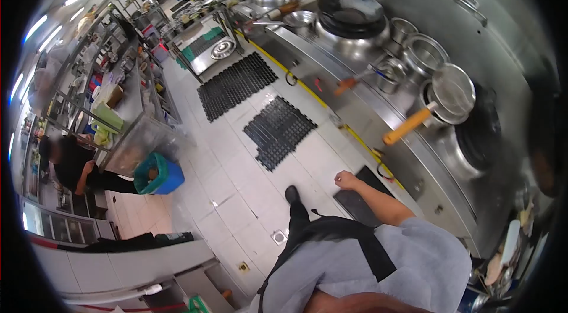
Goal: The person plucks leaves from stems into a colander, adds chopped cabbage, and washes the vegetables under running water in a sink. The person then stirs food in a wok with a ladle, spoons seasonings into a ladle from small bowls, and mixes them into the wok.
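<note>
White-tiled kitchen floor (207, 162), black mats (239, 85), right hand (345, 180) near steel range (378, 106)

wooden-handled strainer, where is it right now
In the head view, the strainer is on the right, over the steel counter, between a steel pot and a black wok, up and right of the right hand.

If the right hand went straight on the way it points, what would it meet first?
The right hand points across floor tiles toward the smaller perforated black mat, apparently first in line; depth is unclear, so it may pass above.
</note>
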Available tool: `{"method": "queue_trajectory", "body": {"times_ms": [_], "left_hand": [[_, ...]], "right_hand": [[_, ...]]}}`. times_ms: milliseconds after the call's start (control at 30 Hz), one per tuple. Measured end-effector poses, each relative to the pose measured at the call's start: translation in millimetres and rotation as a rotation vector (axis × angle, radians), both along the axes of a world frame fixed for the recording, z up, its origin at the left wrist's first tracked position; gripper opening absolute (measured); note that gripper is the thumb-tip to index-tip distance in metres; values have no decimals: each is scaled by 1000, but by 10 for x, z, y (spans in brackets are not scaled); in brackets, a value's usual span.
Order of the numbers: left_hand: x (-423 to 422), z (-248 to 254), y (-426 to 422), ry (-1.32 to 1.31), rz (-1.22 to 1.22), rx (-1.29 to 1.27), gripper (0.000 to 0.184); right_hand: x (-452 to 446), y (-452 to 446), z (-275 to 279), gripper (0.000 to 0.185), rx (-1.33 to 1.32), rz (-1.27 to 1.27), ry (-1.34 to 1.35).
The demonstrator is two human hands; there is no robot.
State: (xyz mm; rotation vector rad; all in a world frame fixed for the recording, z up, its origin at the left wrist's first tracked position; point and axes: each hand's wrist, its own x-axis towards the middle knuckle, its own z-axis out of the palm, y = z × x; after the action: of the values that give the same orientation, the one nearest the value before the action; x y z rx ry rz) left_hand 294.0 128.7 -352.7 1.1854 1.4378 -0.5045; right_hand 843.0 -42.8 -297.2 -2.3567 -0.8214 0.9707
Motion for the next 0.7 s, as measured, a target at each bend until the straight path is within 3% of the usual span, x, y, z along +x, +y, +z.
{"method": "queue_trajectory", "body": {"times_ms": [167,267,333,367,467,567,633,700], "left_hand": [[663,-89,1479,-63,19,42,30],[1254,-196,2755,-242,-31,192,27],[2100,-197,3844,-465,142,344,26],[2726,14,4340,-523,364,382,26],[4358,965,5689,-659,78,567,38],[5584,1939,6229,-838,68,602,38],[6121,2133,6546,-903,-31,644,37],[6256,1686,6962,-945,-238,673,38]], "right_hand": [[882,1499,293,37,135,312,-295],[1230,2157,1184,35,55,411,-95],[1565,2527,1607,32,154,179,140],[1740,2726,1744,31,208,60,256],[2449,3293,1923,29,375,27,266],[3109,4064,2405,31,398,-55,282],[3661,4691,2571,33,531,-99,409],[4094,5374,2648,37,681,-194,631]]}}
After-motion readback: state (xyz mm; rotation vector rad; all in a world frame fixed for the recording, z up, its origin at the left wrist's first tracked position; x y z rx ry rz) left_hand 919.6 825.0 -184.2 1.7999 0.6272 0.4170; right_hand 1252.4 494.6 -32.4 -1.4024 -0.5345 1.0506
